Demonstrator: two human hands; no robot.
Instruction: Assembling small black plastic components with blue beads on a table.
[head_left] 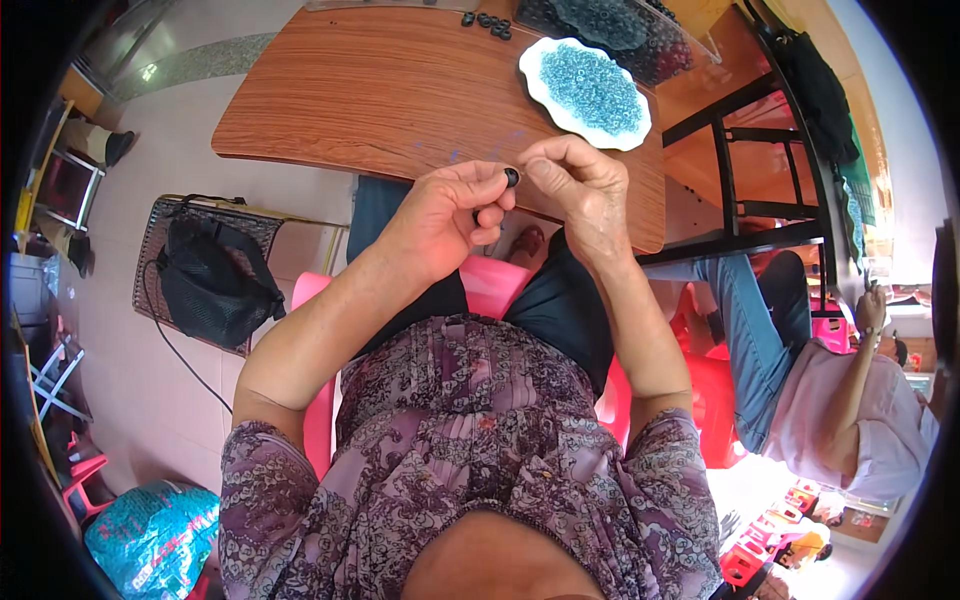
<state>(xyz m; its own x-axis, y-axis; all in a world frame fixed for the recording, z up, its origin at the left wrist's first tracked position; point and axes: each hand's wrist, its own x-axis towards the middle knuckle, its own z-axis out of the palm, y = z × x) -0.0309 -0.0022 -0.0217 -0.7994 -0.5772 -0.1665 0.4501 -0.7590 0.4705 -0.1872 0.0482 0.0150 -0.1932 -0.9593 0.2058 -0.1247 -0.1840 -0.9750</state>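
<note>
Both hands are raised close together just over the near edge of the table. My left hand (445, 215) is closed, with a small black round piece (512, 177) pinched between thumb and forefinger. Its other fingers curl inward, and a bit of something dark shows among them. Beside it, my right hand (590, 195) has thumb and forefinger brought together near the black piece; whatever they hold is too small to make out. Beyond the right hand is a white wavy-edged plate (640, 122), heaped with tiny translucent blue rings (590, 88).
Several small black pieces (487, 22) lie at the far side of the wooden table (340, 90). A clear tray (690, 45) of dark pieces stands behind the plate. At left, a black bag (215, 280) rests on a mesh seat. A seated person (840, 400) and a black frame (740, 240) are at right.
</note>
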